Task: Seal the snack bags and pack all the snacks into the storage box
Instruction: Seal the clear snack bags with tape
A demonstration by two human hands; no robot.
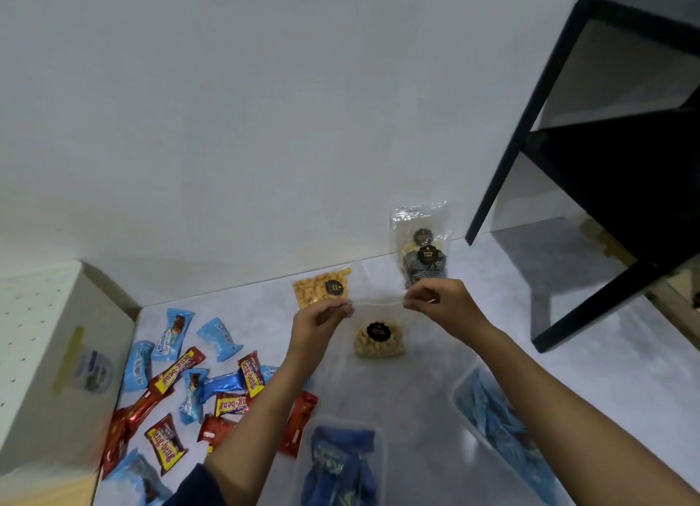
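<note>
A clear zip bag of pale yellow snacks (378,341) with a round black label hangs above the table. My left hand (322,316) pinches the left end of its top strip and my right hand (439,301) pinches the right end. Behind lies a bag of orange snacks (316,287). Two more labelled clear bags (422,248) lean against the wall. Several blue and red-yellow candy bars (189,384) are scattered at the left. A clear storage box (460,388) holding blue wrappers stands at the lower right, and a smaller clear box (303,464) with blue packets sits at the bottom centre.
A black open-frame shelf unit (591,164) stands at the right on the white table (416,430). A white pegboard box (49,354) with a roll of tape on its side stands at the left. The white wall runs behind.
</note>
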